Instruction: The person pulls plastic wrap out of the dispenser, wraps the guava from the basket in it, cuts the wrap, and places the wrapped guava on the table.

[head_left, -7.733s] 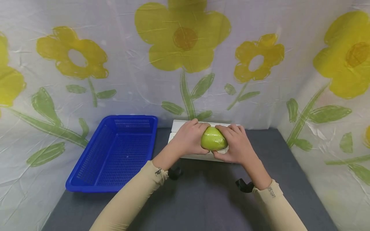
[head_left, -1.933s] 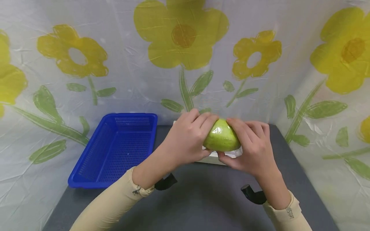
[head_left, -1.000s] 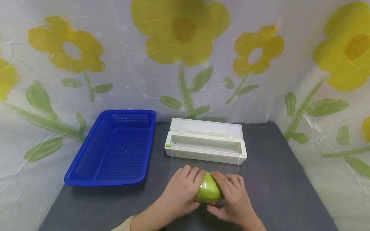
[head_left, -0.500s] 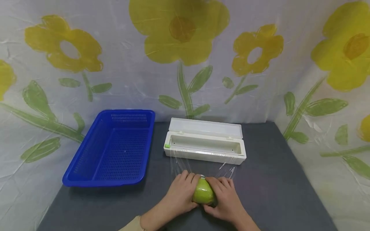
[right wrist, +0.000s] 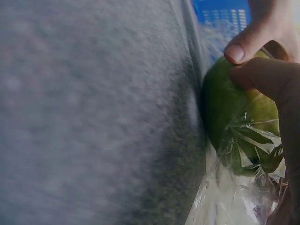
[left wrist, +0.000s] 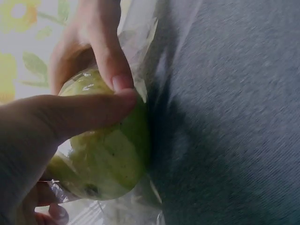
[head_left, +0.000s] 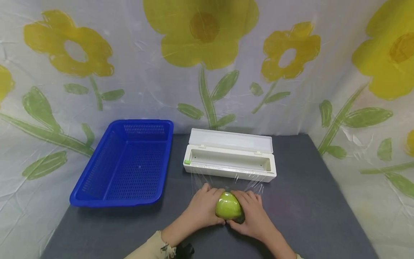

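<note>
A green mango (head_left: 228, 205), covered in shiny cling film, rests low at the table in front of me. My left hand (head_left: 203, 209) grips its left side and my right hand (head_left: 253, 216) its right side, with the thumbs meeting on the near side. Clear cling film (head_left: 255, 185) runs in creases from the front edge of a white wrap dispenser box (head_left: 229, 172) to the fruit and fingers. In the right wrist view, crumpled film (right wrist: 229, 197) bunches around the mango's end. The left wrist view shows the mango (left wrist: 110, 161) under both thumbs.
The dispenser stands behind the hands with its lid (head_left: 231, 139) tipped back and a small green slider (head_left: 187, 162) at its left end. A blue perforated basket (head_left: 121, 203) sits to the left. A flowered sheet (head_left: 145, 90) hangs behind the dark table (head_left: 310, 201).
From above the dispenser, both hands have brought the mango toward me and down to the table. Film now stretches from the box to it. Over the last half second the hands barely move.
</note>
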Motion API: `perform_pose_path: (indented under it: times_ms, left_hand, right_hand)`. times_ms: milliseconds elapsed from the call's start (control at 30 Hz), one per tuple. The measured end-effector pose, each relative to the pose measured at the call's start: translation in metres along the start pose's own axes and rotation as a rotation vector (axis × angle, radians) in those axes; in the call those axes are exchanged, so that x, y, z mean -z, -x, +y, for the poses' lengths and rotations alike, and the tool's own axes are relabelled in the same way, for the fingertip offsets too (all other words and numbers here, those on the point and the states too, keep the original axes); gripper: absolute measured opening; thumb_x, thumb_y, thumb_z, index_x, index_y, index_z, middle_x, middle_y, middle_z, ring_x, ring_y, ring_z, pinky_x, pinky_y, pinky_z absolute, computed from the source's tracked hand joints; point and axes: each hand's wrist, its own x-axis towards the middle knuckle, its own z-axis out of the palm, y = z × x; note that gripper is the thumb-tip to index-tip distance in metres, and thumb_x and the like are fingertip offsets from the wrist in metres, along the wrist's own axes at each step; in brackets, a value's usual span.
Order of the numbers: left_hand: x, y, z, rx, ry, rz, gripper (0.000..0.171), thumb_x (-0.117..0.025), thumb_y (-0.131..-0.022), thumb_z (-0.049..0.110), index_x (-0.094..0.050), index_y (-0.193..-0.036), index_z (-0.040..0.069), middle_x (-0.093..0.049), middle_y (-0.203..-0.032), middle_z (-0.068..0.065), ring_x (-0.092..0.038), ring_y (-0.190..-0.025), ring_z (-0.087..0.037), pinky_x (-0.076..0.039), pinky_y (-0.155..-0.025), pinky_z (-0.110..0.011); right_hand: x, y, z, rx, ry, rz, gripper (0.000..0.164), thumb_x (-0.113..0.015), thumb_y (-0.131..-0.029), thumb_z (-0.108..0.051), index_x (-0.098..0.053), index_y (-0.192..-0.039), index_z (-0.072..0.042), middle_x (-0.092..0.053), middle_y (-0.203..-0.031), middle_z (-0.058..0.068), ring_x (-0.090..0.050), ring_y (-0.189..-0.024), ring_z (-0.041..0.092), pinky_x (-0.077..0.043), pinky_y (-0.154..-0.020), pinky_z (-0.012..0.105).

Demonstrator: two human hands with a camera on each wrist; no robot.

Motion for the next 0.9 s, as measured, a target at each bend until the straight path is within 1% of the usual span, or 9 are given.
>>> perform_pose_path:
  times_ms: [133, 233, 300, 433, 533, 633, 733, 833, 900]
  left_hand:
    - [0.006, -0.011, -0.006, 0.025, 0.06, -0.05, 0.095, -0.1, -0.062, 0.058, -0.067, -0.138, 0.012, -0.075, -0.123, -0.001, -0.05, -0.091, -0.015, -0.051, -0.081, -0.029]
    - [0.01, -0.017, -0.008, 0.039, 0.106, -0.095, 0.092, -0.101, -0.061, 0.057, -0.068, -0.135, 0.013, -0.075, -0.122, 0.0, -0.052, -0.092, -0.014, -0.049, -0.08, -0.028]
    - [0.013, -0.021, -0.01, 0.049, 0.133, -0.126, 0.091, -0.102, -0.059, 0.056, -0.069, -0.132, 0.012, -0.076, -0.119, 0.001, -0.052, -0.091, -0.014, -0.049, -0.078, -0.028]
    - [0.016, -0.024, -0.011, 0.083, 0.153, -0.196, 0.093, -0.102, -0.057, 0.057, -0.071, -0.131, 0.01, -0.076, -0.115, 0.002, -0.052, -0.09, -0.015, -0.049, -0.076, -0.028]
    - [0.016, -0.025, -0.009, 0.09, 0.125, -0.223, 0.095, -0.1, -0.059, 0.059, -0.07, -0.134, 0.008, -0.076, -0.117, -0.002, -0.054, -0.092, -0.017, -0.05, -0.078, -0.03]
    - [0.016, -0.023, -0.008, 0.076, 0.051, -0.218, 0.098, -0.095, -0.064, 0.065, -0.068, -0.139, 0.006, -0.071, -0.125, -0.009, -0.056, -0.103, -0.023, -0.053, -0.085, -0.036]
    - [0.016, -0.021, -0.006, 0.081, -0.03, -0.192, 0.106, -0.089, -0.068, 0.072, -0.062, -0.146, 0.005, -0.063, -0.134, -0.014, -0.055, -0.117, -0.03, -0.055, -0.094, -0.045]
    - [0.016, -0.018, -0.006, 0.084, -0.062, -0.126, 0.113, -0.087, -0.067, 0.076, -0.058, -0.151, 0.006, -0.058, -0.141, -0.015, -0.053, -0.124, -0.032, -0.053, -0.099, -0.05]
    - [0.017, -0.015, -0.006, 0.066, -0.061, -0.059, 0.114, -0.088, -0.066, 0.077, -0.057, -0.152, 0.009, -0.058, -0.142, -0.012, -0.053, -0.123, -0.031, -0.053, -0.099, -0.049]
  right_hand:
    - [0.005, -0.008, 0.004, 0.011, -0.008, -0.015, 0.095, -0.096, -0.064, -0.045, -0.061, -0.144, -0.007, -0.062, -0.135, 0.006, -0.054, -0.116, 0.023, -0.04, -0.09, 0.047]
    - [0.008, -0.012, 0.005, 0.029, -0.008, -0.019, 0.102, -0.097, -0.066, -0.046, -0.056, -0.151, -0.006, -0.059, -0.139, 0.007, -0.054, -0.123, 0.026, -0.041, -0.094, 0.053]
    - [0.01, -0.013, 0.004, 0.043, -0.006, -0.016, 0.105, -0.098, -0.066, -0.048, -0.054, -0.153, -0.007, -0.059, -0.141, 0.006, -0.054, -0.127, 0.027, -0.041, -0.097, 0.055]
    - [0.009, -0.012, 0.0, 0.066, -0.01, -0.011, 0.098, -0.101, -0.065, -0.047, -0.059, -0.147, -0.013, -0.061, -0.14, 0.003, -0.055, -0.128, 0.025, -0.041, -0.097, 0.052]
    - [0.005, -0.01, -0.004, 0.07, 0.015, 0.007, 0.091, -0.102, -0.063, -0.041, -0.063, -0.141, -0.014, -0.063, -0.137, 0.003, -0.058, -0.125, 0.022, -0.043, -0.095, 0.049]
    - [0.003, -0.01, -0.006, 0.061, 0.044, 0.033, 0.088, -0.102, -0.062, -0.034, -0.064, -0.138, -0.012, -0.065, -0.135, 0.004, -0.06, -0.123, 0.022, -0.046, -0.094, 0.05]
    - [0.002, -0.012, -0.006, 0.056, 0.043, 0.037, 0.088, -0.101, -0.061, -0.033, -0.064, -0.137, -0.011, -0.065, -0.134, 0.005, -0.06, -0.122, 0.023, -0.046, -0.095, 0.052]
    - [0.002, -0.014, -0.006, 0.042, 0.04, 0.022, 0.089, -0.1, -0.063, -0.035, -0.063, -0.139, -0.009, -0.065, -0.134, 0.006, -0.06, -0.123, 0.024, -0.046, -0.095, 0.052]
    - [0.003, -0.016, -0.005, 0.025, 0.041, 0.005, 0.089, -0.098, -0.065, -0.036, -0.062, -0.142, -0.008, -0.065, -0.135, 0.007, -0.06, -0.124, 0.025, -0.047, -0.095, 0.053]
